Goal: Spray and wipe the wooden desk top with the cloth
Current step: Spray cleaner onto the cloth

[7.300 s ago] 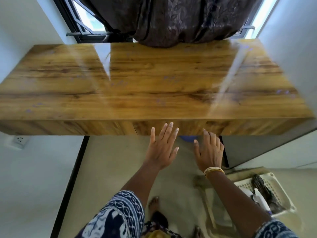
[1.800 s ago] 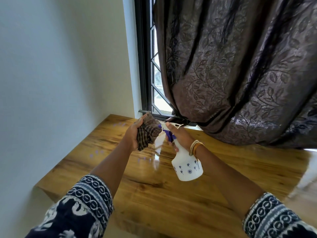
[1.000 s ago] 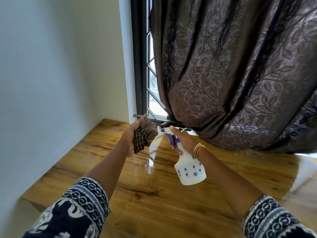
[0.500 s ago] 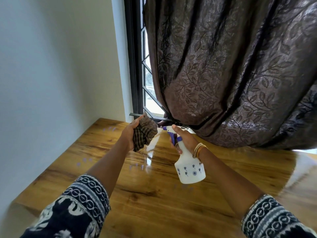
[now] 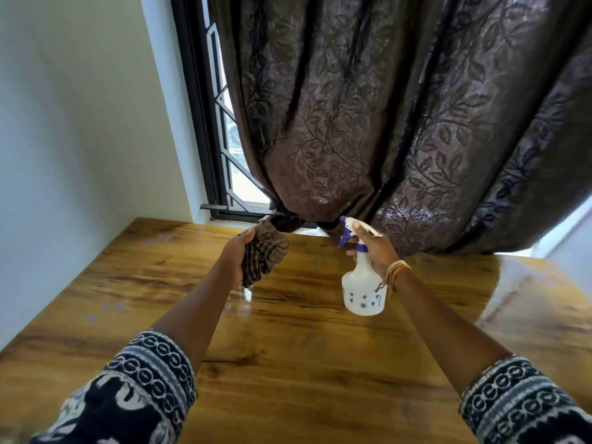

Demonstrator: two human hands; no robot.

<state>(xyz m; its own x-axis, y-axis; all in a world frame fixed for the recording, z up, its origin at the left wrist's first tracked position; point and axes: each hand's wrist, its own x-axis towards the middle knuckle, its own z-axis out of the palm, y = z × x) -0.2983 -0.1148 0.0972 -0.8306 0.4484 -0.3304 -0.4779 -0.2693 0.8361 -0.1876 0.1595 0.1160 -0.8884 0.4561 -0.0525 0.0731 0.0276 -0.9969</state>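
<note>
A: Well, the right hand [image 5: 373,251] grips the spray bottle [image 5: 362,290] by its neck, and the left hand [image 5: 238,254] clutches the bunched cloth [image 5: 264,253]; both hang above the desk top [image 5: 288,363].

B: She probably ought to tip the nozzle down at the wood.

A: Yes. The curtain [image 5: 400,123] hangs just beyond the bottle and could catch mist.

B: Purple specks dot the wood left of the cloth.

One head-worn view is given, aimed forward and down from close above the near edge of the desk top [image 5: 288,363], toward its far edge beneath the curtain [image 5: 384,123].
</note>
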